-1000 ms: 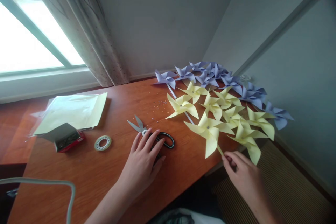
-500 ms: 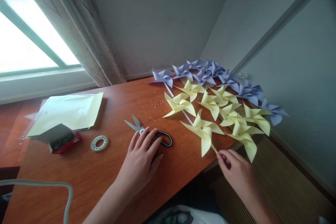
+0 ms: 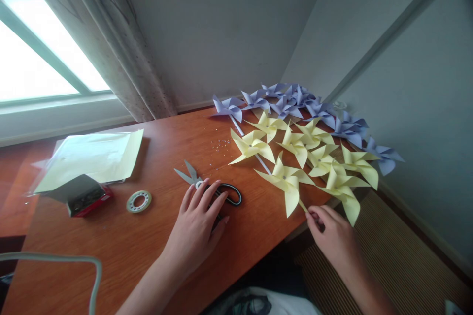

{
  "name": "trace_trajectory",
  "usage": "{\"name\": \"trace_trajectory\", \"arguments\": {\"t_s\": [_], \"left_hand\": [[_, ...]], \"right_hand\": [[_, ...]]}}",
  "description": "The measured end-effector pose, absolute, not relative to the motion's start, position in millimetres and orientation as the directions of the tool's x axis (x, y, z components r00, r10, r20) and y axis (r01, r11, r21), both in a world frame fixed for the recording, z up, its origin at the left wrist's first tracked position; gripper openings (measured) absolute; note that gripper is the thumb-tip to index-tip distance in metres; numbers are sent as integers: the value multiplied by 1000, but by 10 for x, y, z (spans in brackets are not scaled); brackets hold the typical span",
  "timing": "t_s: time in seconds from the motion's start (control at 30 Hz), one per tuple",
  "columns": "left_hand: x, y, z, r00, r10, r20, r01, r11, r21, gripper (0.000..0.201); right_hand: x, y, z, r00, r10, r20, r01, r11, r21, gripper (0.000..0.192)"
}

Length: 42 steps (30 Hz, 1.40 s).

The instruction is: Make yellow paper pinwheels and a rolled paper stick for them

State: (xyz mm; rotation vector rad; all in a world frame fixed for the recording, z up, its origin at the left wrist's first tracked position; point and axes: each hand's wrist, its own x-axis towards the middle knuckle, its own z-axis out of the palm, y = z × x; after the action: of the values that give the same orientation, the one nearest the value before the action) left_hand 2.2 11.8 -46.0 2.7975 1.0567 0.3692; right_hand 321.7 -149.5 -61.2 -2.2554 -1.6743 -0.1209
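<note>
the right hand (image 3: pixel 334 234) pinches the stick (image 3: pixel 302 205) of a yellow pinwheel (image 3: pixel 290 188), whose vanes lie just inside the near edge of the tabletop (image 3: pixel 166 157). the left hand (image 3: pixel 195 229), fingers slightly spread, lies over the scissors (image 3: pixel 191 171), their blades apart. other yellow pinwheels (image 3: pixel 293 145) and purple pinwheels (image 3: pixel 285 108) extend toward the far right corner; a tape roll (image 3: pixel 130 203) lies nearer the left edge, beside an open red box (image 3: pixel 96 205).

One cam, worn on my head, faced forward and down across the wooden desk (image 3: pixel 107 246) from its near side. My left hand (image 3: pixel 198 221) and right hand (image 3: pixel 330 231) sat close, low in view; window (image 3: pixel 40 49) upper left, wall corner (image 3: pixel 307 29) farther off, beyond the desk.
</note>
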Motion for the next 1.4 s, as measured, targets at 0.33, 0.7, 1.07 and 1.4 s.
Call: {"name": "trace_trajectory", "arguments": {"t_s": [0.33,0.7,1.07,1.4], "left_hand": [[20,114,-446,724,661,195,625,-749,221,47],[30,122,-443,724,664,189,628,-747,218,46],[33,113,-428,722,668,179,635,-743,210,46],[20,113,-426,717,673,179,631,-737,242,47]], "right_hand": [[3158,-1510,-579,287,920,267,944,-224,-243,19],[3174,-1550,-588,302,908,290,944,-241,-226,22],[3156,-1548,-538,308,904,297,944,-251,-214,23],[3119,-1329,-268,279,879,386,953,-202,-228,17]]}}
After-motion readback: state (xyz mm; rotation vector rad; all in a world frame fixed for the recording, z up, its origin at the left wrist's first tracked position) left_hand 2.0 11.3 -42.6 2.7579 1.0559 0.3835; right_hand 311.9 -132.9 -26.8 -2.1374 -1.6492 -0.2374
